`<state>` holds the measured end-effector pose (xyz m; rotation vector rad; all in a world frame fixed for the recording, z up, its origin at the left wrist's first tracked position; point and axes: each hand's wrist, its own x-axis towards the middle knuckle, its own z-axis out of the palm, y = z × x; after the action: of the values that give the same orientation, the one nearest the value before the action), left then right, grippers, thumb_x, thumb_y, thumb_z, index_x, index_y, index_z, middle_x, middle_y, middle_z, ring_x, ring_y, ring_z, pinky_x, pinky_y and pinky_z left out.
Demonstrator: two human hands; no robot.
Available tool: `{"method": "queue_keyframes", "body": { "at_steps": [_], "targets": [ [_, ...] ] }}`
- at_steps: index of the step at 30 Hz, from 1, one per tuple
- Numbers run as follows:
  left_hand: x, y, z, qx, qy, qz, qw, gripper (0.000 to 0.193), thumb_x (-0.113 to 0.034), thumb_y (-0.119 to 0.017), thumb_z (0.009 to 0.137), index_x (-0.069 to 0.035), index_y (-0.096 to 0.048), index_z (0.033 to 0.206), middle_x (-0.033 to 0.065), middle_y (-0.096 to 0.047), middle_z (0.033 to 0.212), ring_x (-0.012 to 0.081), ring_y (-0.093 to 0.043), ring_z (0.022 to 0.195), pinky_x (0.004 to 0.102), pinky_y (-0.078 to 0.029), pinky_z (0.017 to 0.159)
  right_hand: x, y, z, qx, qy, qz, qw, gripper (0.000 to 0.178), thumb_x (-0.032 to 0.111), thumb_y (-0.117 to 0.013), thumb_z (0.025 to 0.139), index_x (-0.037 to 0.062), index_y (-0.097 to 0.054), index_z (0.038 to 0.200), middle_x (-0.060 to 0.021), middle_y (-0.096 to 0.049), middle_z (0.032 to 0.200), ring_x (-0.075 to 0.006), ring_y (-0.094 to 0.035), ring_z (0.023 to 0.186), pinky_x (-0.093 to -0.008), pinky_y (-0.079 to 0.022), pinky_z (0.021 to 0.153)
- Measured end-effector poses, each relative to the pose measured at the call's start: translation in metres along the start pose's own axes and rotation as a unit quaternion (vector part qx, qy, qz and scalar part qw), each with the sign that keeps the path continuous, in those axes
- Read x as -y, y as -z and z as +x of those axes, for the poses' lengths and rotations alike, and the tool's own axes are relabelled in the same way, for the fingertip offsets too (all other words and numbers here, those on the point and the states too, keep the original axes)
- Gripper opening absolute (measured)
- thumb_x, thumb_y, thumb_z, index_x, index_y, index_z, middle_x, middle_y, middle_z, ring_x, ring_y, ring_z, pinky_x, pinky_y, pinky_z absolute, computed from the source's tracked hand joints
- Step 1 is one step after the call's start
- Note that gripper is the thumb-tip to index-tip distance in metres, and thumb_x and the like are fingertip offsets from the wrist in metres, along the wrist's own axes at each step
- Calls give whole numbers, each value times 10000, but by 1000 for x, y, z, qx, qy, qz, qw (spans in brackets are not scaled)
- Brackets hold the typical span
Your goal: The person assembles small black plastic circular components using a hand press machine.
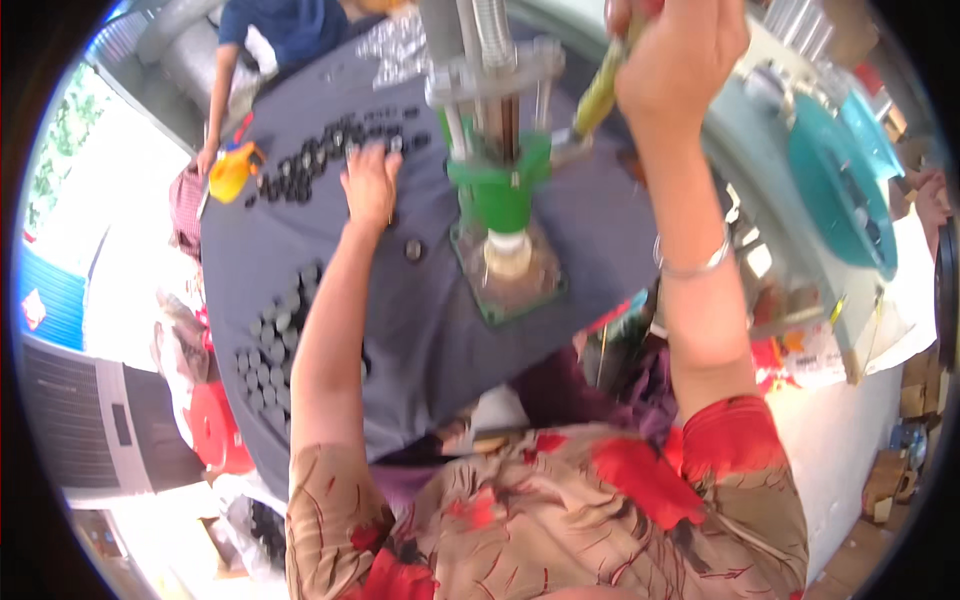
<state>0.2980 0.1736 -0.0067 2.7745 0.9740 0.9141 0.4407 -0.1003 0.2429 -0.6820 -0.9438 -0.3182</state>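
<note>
Dark grey cloth point(420, 340) forms the work surface; a teal basin point(820, 170) stands off to the right, and a co-worker's hand point(207, 157) is at the far left edge, near a yellow-orange object point(232, 175). Near the middle, a green hand press point(500, 200) stands upright, its base plate point(535, 287) on the cloth and a pale round part point(508, 260) beneath its green head. The right hand point(685, 60) is closed around the lever handle point(600, 90), whose long axis slopes from the press outward to the right and away from the person. The left hand point(372, 187) reaches over the near right border of a spread of small black pieces point(310, 160); its fingers are partly extended, and whether they pinch a piece cannot be told. Key relation: a lone black piece point(414, 250) lies between the left wrist and the press, just beside that wrist and toward the person; the left hand is much the nearer. Grey cylindrical pieces point(270, 360) lie beside the left forearm point(335, 300).
</note>
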Motion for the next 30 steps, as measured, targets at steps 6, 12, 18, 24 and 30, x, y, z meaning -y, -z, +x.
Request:
{"method": "queue_keyframes", "body": {
  "at_steps": [6,12,18,24,30],
  "targets": [
    [-21,22,-15,-64,-122,7,990,427,-377,-468,971,-67,-568,1246,134,-571,1289,363,-430,1282,548,-316,1029,0,2,1,9,-11,0,1000,213,225,-491,976,63,-550,851,-6,-532,651,-44,-441,472,-192,-333,410],
    [-56,25,-50,3,-166,44,985,467,-403,-489,942,-68,-562,1259,145,-516,1339,358,-351,1347,630,-225,1070,12,-7,-2,-13,-16,12,1000,214,210,-490,974,46,-545,847,-17,-518,641,-49,-436,473,-188,-338,417],
    [-57,20,-59,38,-176,50,982,516,-441,-456,949,-88,-534,1317,155,-483,1389,366,-316,1372,648,-185,1079,7,2,-4,-1,2,-40,999,236,186,-440,960,-11,-562,918,-116,-602,754,-146,-520,557,-264,-409,499],
    [-63,26,-50,73,-172,60,981,535,-451,-406,969,-114,-457,1381,166,-412,1446,396,-256,1397,686,-157,1064,17,-2,2,-1,82,-206,975,288,206,-398,977,-24,-560,916,-111,-584,778,-157,-528,584,-253,-405,519],
    [-62,22,-55,103,-161,95,977,557,-474,-397,965,-128,-444,1400,152,-376,1481,382,-226,1417,681,-147,1075,14,-7,-7,-27,24,-56,998,205,162,-474,973,6,-560,873,-58,-579,702,-92,-508,512,-241,-399,452]
  ]
}}
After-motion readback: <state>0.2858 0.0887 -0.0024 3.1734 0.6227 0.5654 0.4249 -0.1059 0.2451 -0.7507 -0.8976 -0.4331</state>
